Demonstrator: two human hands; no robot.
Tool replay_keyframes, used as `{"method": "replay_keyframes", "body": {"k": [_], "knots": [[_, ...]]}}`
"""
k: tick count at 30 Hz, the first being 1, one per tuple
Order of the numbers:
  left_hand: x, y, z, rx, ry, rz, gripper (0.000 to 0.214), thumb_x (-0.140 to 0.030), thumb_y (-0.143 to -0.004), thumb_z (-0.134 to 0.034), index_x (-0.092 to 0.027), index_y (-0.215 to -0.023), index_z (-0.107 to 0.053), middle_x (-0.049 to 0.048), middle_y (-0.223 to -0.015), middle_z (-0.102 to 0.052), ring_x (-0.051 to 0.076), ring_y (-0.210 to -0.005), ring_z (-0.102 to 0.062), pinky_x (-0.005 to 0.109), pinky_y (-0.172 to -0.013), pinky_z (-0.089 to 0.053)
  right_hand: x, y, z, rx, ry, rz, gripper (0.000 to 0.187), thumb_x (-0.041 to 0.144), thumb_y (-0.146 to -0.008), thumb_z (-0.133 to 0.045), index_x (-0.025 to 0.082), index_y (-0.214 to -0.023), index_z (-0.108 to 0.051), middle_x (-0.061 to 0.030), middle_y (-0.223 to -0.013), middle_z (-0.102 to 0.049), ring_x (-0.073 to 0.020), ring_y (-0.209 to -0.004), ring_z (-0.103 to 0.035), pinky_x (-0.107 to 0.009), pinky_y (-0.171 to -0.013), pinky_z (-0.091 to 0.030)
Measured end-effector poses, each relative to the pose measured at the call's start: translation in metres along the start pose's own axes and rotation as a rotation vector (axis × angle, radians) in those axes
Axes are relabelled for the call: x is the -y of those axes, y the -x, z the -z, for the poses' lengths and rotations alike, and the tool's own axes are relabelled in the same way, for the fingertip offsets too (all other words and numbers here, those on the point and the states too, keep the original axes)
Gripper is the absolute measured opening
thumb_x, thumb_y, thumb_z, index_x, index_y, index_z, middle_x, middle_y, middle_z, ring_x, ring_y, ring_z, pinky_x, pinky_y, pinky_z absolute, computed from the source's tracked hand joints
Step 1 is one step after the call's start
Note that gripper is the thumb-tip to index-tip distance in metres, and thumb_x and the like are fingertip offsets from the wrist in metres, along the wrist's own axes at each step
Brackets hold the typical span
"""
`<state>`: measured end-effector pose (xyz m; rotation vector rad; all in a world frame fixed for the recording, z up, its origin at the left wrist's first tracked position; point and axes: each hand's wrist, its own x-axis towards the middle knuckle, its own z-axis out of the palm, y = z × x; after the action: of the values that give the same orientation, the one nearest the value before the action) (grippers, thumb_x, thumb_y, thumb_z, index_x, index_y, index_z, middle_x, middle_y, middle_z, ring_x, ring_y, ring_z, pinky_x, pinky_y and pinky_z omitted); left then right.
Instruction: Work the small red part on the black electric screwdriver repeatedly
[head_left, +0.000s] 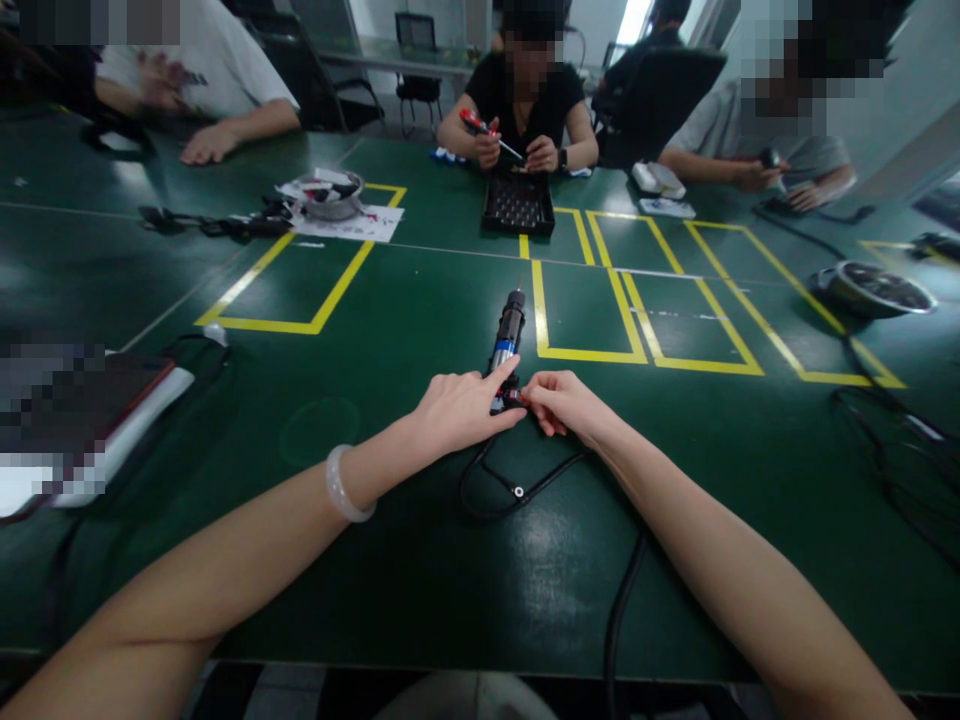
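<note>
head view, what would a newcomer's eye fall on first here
Probably the dark, slim tool with a blue band mid-table, with the left hand and right hand meeting at its near end. Next, the bright yellow outlines on the green tabletop, mostly beyond the hands. Across the table, a co-worker's red-handled tool also stands out, above a black tray.

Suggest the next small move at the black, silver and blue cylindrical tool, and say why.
Probably, the right hand should gently adjust the near end of the black, silver and blue cylindrical tool: that hand appears to pinch there, while the left hand lies over the tool, apparently bracing it.
</note>
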<state>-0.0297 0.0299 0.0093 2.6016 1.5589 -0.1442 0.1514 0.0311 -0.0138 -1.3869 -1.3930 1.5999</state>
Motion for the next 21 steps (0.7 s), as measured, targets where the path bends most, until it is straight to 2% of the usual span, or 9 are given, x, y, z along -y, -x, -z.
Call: {"method": "replay_keyframes", "body": {"k": [5,16,21], "knots": [[0.0,-0.0005,0.0001,-0.007,0.042,0.031,0.079,-0.075,-0.089,-0.027,-0.035,-0.156,-0.021,0.0131,-0.113,-0.068,0.035,-0.096,-0.067,0.04,-0.076,-0.047,0.0001,-0.0007,-0.0009,0.004,0.036,0.013,0.025,0.028,-0.078,-0.06,0.018,-0.059,-0.047,0.0064,-0.037,-0.046,-0.0056,-0.028,-0.041,-0.016,-0.027,-0.022],[-0.003,-0.0049,-0.0035,-0.047,0.024,0.084,0.075,-0.073,-0.089,-0.031,-0.041,-0.156,-0.018,0.011,-0.109,-0.06,0.033,-0.092,-0.066,0.038,-0.074,-0.048,-0.0017,-0.0033,0.0019,0.041,0.074,0.011,0.026,0.026,-0.082,-0.058,0.017,-0.06,-0.05,0.0072,-0.038,-0.047,-0.0046,-0.027,-0.04,-0.015,-0.026,-0.023],[-0.0037,-0.0064,-0.0042,-0.056,0.021,0.093,0.069,-0.068,-0.089,-0.035,-0.044,-0.153,-0.024,0.0095,-0.107,-0.059,0.032,-0.091,-0.066,0.037,-0.073,-0.048,-0.0022,-0.0035,0.0028,0.063,0.1,0.016,0.026,0.027,-0.086,-0.056,0.017,-0.063,-0.051,0.0072,-0.039,-0.048,-0.0045,-0.027,-0.04,-0.015,-0.026,-0.024]]}}
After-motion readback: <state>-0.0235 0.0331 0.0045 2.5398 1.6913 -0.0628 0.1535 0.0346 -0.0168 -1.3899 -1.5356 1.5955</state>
